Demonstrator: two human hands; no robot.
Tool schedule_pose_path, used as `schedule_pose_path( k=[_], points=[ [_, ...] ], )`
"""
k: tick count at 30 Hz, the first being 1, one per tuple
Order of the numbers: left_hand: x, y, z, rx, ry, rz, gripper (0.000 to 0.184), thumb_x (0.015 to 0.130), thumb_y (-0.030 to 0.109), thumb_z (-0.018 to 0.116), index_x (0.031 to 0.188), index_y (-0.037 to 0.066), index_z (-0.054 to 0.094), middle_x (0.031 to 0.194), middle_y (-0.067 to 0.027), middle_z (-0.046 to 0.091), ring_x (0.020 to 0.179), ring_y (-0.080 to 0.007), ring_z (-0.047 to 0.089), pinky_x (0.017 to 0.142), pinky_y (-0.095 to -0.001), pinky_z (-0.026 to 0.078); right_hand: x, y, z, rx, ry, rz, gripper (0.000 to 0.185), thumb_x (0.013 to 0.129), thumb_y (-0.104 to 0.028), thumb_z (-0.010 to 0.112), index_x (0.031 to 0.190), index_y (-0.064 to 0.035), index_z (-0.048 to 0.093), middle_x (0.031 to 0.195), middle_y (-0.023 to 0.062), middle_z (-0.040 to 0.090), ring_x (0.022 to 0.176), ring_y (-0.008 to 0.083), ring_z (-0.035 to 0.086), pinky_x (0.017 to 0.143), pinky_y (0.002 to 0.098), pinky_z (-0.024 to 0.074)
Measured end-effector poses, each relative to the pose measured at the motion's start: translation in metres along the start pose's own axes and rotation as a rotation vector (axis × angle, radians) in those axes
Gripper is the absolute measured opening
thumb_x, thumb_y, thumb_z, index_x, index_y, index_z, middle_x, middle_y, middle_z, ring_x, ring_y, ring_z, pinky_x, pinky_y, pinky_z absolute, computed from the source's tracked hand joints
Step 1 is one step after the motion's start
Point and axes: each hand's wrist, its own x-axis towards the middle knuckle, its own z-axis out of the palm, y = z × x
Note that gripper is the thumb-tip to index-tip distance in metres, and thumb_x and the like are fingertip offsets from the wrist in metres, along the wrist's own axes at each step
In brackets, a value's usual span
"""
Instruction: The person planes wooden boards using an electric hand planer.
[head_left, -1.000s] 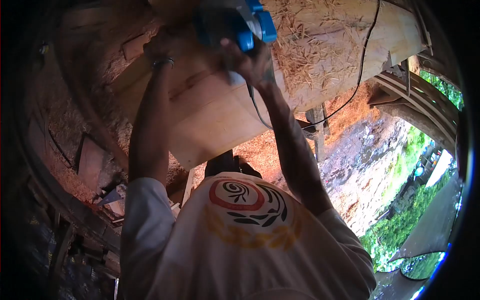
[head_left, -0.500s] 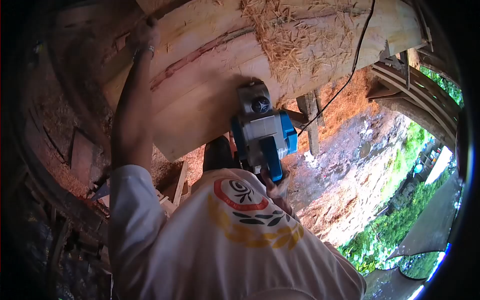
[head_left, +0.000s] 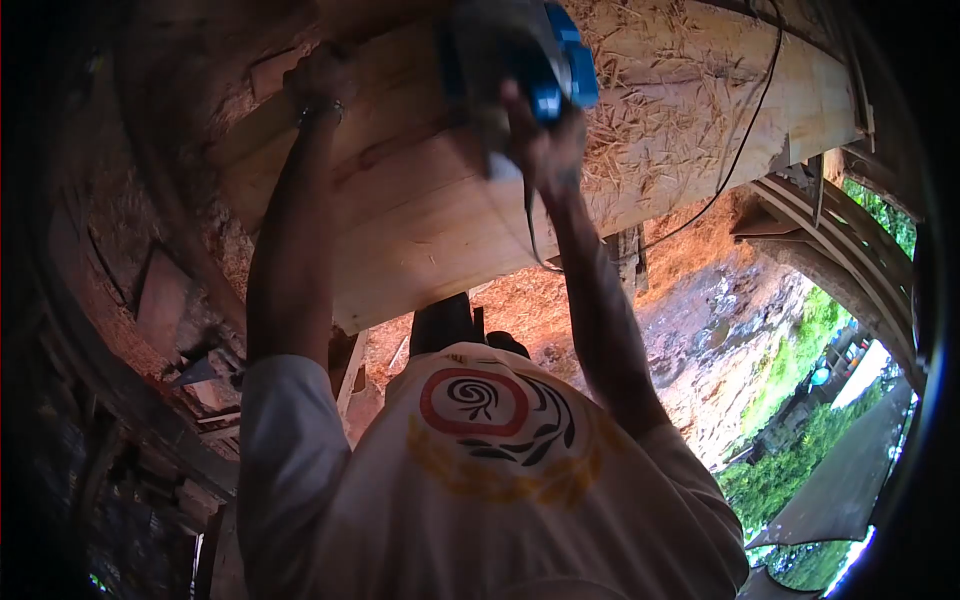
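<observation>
- Work looks part-way along, as a judgement: curled pale wood shavings [head_left: 650, 130] lie thick over the right part of a wide, pale wooden board [head_left: 420, 230], so a fair amount of surface seems already taken off
- The board's near strip shows few shavings and looks fairly smooth, while a reddish-brown streak [head_left: 390, 158] marks its face; how much is left cannot be told, since no guide line or finished edge shows
- The blue and grey handheld power tool [head_left: 525, 60], probably a planer, is over the far middle of the board; blur hides whether its base touches the wood
- The right hand [head_left: 550, 150] is closed around the tool's handle, with a thin black cable [head_left: 768, 92] running beyond it to the right
- The left hand [head_left: 320, 80] is at the board's far left end, dim and small; whether it grips the wood or merely rests there cannot be told
- No brand or label can be read on the tool, which is too blurred
- The white short-sleeved shirt [head_left: 480, 540] bears a red ring around a black spiral, plus black and yellow leaf shapes; no lettering on it is legible
</observation>
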Motion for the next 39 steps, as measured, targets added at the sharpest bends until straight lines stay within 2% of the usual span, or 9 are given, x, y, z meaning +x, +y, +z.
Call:
schedule_pose_path(
  k=[3,9,13,21,25,33,36,38,39],
  points=[
    [0.004,-0.005,0.012,0.026,0.105,0.028,0.055,0.099,0.048,0.035,0.105,0.011,0.074,0.105,-0.0219,0.074,0.101,-0.0405,0.071,0.09,-0.0526,0.054,0.052,0.016,0.022,-0.017,0.183,-0.457,0.051,0.095,-0.048,0.068,0.099,0.0025,0.067,0.077,0.014,0.067,0.068,0.0284,0.064,0.064,0.0398,0.0498],
    [0.019,-0.016,0.025,0.103,0.1,0.085,0.057,0.101,0.048,0.032,0.109,0.009,0.073,0.102,-0.0237,0.073,0.095,-0.0454,0.07,0.086,-0.053,0.056,-0.059,0.019,-0.026,0.135,-0.04,0.172,0.052,0.103,-0.049,0.055,0.097,0.0017,0.064,0.068,0.0029,0.057,0.064,0.012,0.054,0.056,0.0313,0.0422],
    [0.008,-0.008,0.019,0.071,0.184,0.101,0.06,0.1,0.05,0.032,0.099,0.008,0.074,0.098,-0.0219,0.074,0.09,-0.0431,0.072,0.08,-0.0532,0.056,-0.218,0.082,-0.06,0.336,0.098,0.259,0.047,0.102,-0.043,0.056,0.104,0.0033,0.062,0.064,-0.0018,0.053,0.057,0.0061,0.049,0.049,0.0244,0.0384],
    [0.019,-0.005,0.024,0.046,0.119,-0.014,0.064,0.096,0.052,0.031,0.102,0.006,0.075,0.096,-0.0247,0.073,0.092,-0.0428,0.072,0.079,-0.0552,0.055,-0.365,0.149,-0.09,-0.077,0.372,0.235,0.072,0.096,-0.07,0.046,0.091,-0.0001,0.062,0.062,0.0025,0.057,0.053,0.0133,0.054,0.049,0.0281,0.0403],
    [0.025,-0.013,0.034,0.052,0.134,0.023,0.065,0.098,0.052,0.03,0.102,0.005,0.074,0.101,-0.0257,0.072,0.094,-0.044,0.071,0.081,-0.0554,0.055,-0.286,0.149,-0.089,-0.485,0.359,-0.03,0.069,0.099,-0.064,0.045,0.093,0.0017,0.064,0.064,0.0033,0.058,0.056,0.0151,0.056,0.051,0.03,0.0433],
    [0.012,-0.005,0.016,0.085,0.123,0.004,0.066,0.099,0.054,0.03,0.1,0.007,0.076,0.102,-0.0231,0.074,0.095,-0.0432,0.071,0.085,-0.0547,0.055,-0.045,0.045,-0.053,0.286,0.122,0.175,0.045,0.101,-0.049,0.062,0.083,-0.0071,0.063,0.059,-0.0044,0.051,0.051,0.0032,0.044,0.046,0.0233,0.0316],
    [0.012,-0.004,0.017,0.118,0.124,0.009,0.062,0.099,0.049,0.03,0.103,0.008,0.077,0.103,-0.0233,0.074,0.098,-0.0428,0.071,0.09,-0.0534,0.053,0.036,0.02,-0.034,-0.009,0.251,-0.055,0.063,0.099,-0.059,0.057,0.067,-0.0051,0.061,0.048,0.0023,0.048,0.043,0.0153,0.05,0.044,0.0373,0.0384],
    [0.015,-0.011,0.024,0.119,0.143,0.067,0.063,0.099,0.049,0.029,0.103,0.008,0.077,0.102,-0.0238,0.074,0.098,-0.043,0.071,0.089,-0.0536,0.053,0.07,0.017,-0.032,0.013,0.184,0.096,0.049,0.096,-0.053,0.063,0.093,-0.0046,0.067,0.053,0.0058,0.048,0.043,0.0225,0.048,0.043,0.0408,0.0427],
    [0.024,-0.021,0.038,0.178,0.171,0.112,0.065,0.099,0.05,0.029,0.104,0.007,0.077,0.104,-0.0236,0.074,0.099,-0.043,0.071,0.089,-0.0533,0.054,0.079,0.045,-0.03,-0.205,0.267,-0.226,0.051,0.096,-0.054,0.063,0.089,-0.0036,0.066,0.054,0.0063,0.049,0.046,0.0219,0.049,0.045,0.0417,0.0423]
  ],
)
